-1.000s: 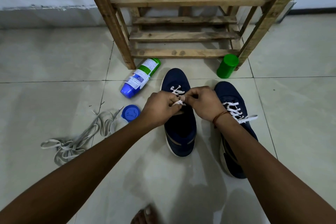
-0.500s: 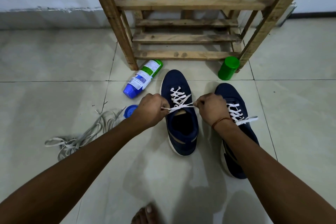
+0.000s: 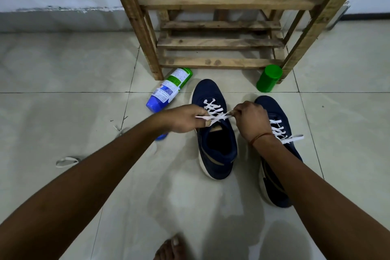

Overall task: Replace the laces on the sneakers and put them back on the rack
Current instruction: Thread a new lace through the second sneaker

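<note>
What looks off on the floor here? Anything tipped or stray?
The spray bottle lies tipped on its side by the rack, at its front left leg. A loose lace loop lies stray on the tiles at far left. The green container stands upright and the sneakers sit flat. I can't see any spill.

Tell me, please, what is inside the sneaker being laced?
The sneaker opening shows only a dark lining and a tan patch near the tongue. The toe end is covered by the white lace and upper.
</note>
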